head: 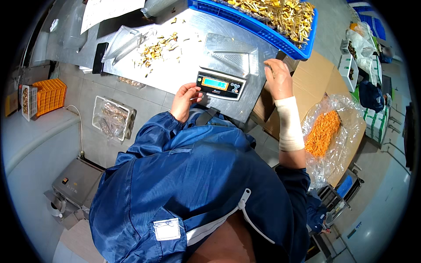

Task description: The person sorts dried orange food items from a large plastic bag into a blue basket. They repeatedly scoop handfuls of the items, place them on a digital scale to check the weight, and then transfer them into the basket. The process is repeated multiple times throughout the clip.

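A digital scale (221, 84) with a lit display sits near the front edge of the steel table (256, 98). On its pan rests a clear plastic tray (248, 62) with nothing visible inside. My left hand (185, 100) is at the scale's left front corner, fingers loosely curled and holding nothing that I can see; whether it touches the scale is unclear. My right hand (279, 79), wrist wrapped in a beige sleeve (289, 123), hovers right of the tray with thumb and fingers apart. Loose yellow-brown dried pieces (154, 54) lie scattered left of the scale.
A blue crate (283, 41) of yellow dried pieces stands at the back right. More clear trays (123, 42) and a black phone (100, 58) lie at left. Beside my right arm, orange strands (324, 133) lie on plastic over cardboard (315, 72). A white basket (113, 116) stands below left.
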A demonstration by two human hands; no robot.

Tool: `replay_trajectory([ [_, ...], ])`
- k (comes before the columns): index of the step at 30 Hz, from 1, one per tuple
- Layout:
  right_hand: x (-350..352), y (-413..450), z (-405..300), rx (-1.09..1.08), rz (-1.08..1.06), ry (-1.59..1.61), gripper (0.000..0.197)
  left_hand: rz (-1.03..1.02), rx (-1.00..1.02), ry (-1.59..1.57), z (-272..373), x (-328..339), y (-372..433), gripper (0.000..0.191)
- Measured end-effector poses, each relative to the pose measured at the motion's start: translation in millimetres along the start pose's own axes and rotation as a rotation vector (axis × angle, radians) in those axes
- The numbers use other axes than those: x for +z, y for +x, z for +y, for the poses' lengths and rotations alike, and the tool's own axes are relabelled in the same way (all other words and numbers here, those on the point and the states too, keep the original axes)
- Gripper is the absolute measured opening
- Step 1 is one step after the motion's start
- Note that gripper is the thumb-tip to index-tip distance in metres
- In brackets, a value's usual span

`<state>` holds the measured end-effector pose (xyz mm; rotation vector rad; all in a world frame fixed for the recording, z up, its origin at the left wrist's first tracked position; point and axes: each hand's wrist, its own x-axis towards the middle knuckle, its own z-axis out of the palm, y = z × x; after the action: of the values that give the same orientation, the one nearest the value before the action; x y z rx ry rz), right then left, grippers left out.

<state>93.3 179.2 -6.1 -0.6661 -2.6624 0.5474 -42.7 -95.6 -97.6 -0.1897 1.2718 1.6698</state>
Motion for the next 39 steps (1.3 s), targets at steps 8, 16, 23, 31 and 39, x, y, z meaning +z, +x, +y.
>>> replay_trajectory([
  [8,-1.1,-4.7,-0.4,0.008,-0.024,0.016,0.016,-0.017,-0.006,-0.014,1.9,0.3,0.1,0.023],
  [16,1.4,-4.8,-8.4,0.015,-0.053,0.004,0.015,-0.001,-0.003,-0.032,0.7,-5.9,-2.2,0.024],
  [23,7.3,-2.7,-13.1,-0.036,-0.036,0.008,0.015,0.024,0.006,-0.044,-0.2,-10.9,-7.6,0.026],
  [31,65.9,6.9,-24.5,-0.085,-0.174,-0.155,0.014,-0.082,0.081,0.104,1.5,15.1,0.6,0.037],
  [39,-7.9,-25.2,-62.1,0.456,-0.393,1.112,0.020,-0.425,0.127,0.074,48.4,108.5,2.3,0.086],
])
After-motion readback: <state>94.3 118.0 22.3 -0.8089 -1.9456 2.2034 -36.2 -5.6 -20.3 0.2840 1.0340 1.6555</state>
